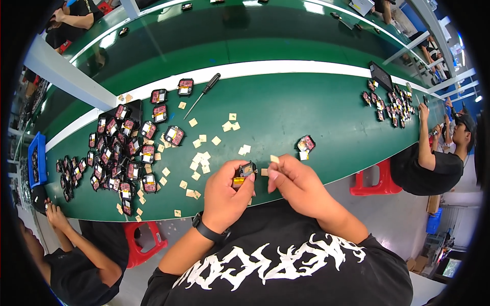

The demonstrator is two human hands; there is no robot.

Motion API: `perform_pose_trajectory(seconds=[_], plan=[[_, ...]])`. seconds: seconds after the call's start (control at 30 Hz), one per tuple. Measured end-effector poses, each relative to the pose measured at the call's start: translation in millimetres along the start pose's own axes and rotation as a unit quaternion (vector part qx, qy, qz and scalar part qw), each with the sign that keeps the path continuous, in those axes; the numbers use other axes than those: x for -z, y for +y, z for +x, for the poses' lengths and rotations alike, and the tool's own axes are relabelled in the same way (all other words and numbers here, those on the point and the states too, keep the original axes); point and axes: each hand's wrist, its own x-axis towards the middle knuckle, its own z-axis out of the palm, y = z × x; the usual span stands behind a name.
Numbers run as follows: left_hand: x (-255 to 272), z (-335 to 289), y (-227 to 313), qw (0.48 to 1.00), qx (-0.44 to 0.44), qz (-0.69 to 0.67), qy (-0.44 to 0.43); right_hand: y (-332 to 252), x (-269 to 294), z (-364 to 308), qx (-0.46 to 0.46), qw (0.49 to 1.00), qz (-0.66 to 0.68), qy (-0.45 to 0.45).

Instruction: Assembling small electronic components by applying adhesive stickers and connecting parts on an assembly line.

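Observation:
My left hand [228, 191], with a black band on its wrist, is closed around a small black plastic module [244, 173] with a yellow strip, near the table's front edge. Just right of it, my right hand [297, 184] pinches a small cream square piece [274, 159] between thumb and fingertips. The two hands are apart. Beyond my right hand lies another black module [305, 144] with a pink face and a white label. Loose cream squares [204, 158] are scattered over the green table [275, 112], mostly left of my hands.
Many similar modules [109, 153] are piled on the left, with a screwdriver [202, 94] behind. More modules [395, 108] and a black tray [380, 75] lie far right. Co-workers [434, 153] sit at both sides. A blue bin [37, 159] stands at the far left end.

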Motion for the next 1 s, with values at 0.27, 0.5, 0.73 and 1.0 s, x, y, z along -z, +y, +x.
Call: perform_pose_trajectory(seconds=[0.27,0.5,0.73,1.0], plan=[[3.8,-0.3,-10.5,0.996,-0.055,0.064,0.003,-13.9,-8.1,3.9,-0.137,0.988,-0.023,-0.066],[6.9,1.4,-10.6,0.992,-0.086,0.089,-0.004,-12.5,-11.4,10.0,-0.174,0.982,0.016,-0.067],[12.0,0.0,-4.8,0.993,-0.079,0.081,-0.03,-11.1,-9.8,11.2,-0.183,0.98,0.025,-0.072],[10.0,0.4,-6.5,0.979,-0.158,0.13,-0.004,-13.6,-10.0,10.4,-0.188,0.979,0.003,-0.081]])
